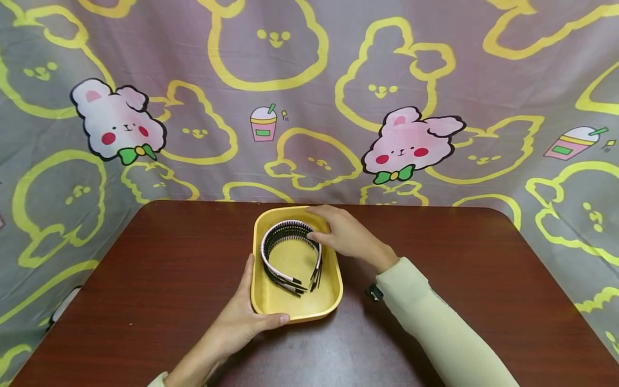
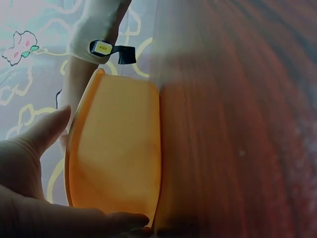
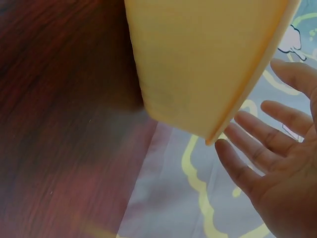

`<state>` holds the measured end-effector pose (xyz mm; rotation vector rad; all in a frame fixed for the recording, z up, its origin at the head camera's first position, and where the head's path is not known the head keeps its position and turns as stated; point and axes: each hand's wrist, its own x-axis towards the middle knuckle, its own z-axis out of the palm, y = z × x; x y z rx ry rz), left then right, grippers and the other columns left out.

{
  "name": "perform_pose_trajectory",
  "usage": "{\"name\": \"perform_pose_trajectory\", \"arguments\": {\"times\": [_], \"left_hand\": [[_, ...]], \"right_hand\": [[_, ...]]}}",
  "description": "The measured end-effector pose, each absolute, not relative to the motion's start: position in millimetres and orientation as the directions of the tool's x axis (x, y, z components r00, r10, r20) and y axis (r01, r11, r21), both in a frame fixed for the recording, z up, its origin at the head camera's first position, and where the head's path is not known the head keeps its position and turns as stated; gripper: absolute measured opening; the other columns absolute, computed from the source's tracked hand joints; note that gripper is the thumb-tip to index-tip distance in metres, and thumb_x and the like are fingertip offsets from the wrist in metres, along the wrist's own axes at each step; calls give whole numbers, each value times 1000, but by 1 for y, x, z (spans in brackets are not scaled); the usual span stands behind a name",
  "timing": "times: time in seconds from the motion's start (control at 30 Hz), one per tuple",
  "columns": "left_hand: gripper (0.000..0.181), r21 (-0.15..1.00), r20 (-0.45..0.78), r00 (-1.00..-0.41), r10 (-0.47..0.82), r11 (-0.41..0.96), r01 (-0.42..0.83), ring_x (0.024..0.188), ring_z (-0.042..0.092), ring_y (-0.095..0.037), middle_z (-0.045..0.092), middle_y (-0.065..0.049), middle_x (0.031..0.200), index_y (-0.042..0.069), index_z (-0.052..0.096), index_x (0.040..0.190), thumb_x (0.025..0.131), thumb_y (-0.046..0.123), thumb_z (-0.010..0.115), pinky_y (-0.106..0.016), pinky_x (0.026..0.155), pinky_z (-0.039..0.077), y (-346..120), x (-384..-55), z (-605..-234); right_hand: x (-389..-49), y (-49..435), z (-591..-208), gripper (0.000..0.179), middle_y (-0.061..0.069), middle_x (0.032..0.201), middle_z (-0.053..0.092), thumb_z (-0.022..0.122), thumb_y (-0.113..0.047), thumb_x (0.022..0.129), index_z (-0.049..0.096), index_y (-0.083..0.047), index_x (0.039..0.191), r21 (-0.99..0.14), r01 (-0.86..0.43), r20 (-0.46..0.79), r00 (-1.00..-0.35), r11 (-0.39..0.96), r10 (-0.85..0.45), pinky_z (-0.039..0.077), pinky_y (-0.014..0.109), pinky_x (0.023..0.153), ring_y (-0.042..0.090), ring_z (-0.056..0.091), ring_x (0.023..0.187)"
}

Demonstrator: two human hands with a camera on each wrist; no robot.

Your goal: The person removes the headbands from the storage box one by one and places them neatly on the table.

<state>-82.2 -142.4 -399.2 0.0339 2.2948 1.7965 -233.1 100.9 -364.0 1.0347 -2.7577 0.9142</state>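
note left hand [image 1: 244,317] spread around near left corner of tray [image 1: 309,307], right hand [image 1: 345,231] spread at far right rim. find headbands [image 1: 290,231] in tray on table [image 1: 145,301], between both, closer to right; read tray's long axis as pointing away from body.

The person's head carries one view, looking forward and down past left hand [image 1: 244,320] and right hand [image 1: 347,235], far enough back to catch table [image 1: 493,269] and curtain [image 1: 309,107]. The wrist views, I notice, sit much closer, tipped sideways, each facing along its hand to the tray [image 2: 119,144]. All three share tray, table and curtain.
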Motion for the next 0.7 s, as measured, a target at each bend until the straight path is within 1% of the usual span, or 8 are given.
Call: {"name": "perform_pose_trajectory", "arguments": {"times": [0.17,0.3,0.43,0.7], "left_hand": [[146,959,-160,-974,159,259,-116,157,23,-32,6,-11,178,25,-11,169,71,13,96,-55,129,9,-142,-81,-400],[146,960,-156,-975,156,258,-112,157,23,-32,7,-11,178,26,-11,169,70,12,95,-55,129,9,-141,-80,-401],[146,963,-150,-976,157,248,-108,156,25,-31,9,-11,177,27,-12,169,70,11,95,-54,128,10,-140,-80,-401],[146,961,-154,-974,166,253,-109,157,23,-29,6,-9,178,28,-13,168,71,13,95,-53,128,10,-142,-80,-401]], "right_hand": [[-238,93,-361,56,14,146,64,75,-21,98,58,-3,148,-542,-604,215,-772,585,-598,49,47,115,30,61,134],[-242,87,-362,53,15,142,66,74,-17,98,59,-4,147,-578,-583,185,-775,571,-605,51,48,111,30,63,131],[-246,81,-365,50,15,137,70,75,-13,97,61,-3,145,-583,-588,186,-769,561,-612,53,47,109,30,64,128],[-256,74,-372,46,15,125,74,74,-9,96,65,-4,141,-593,-583,177,-767,555,-617,57,49,99,30,70,112]]}}
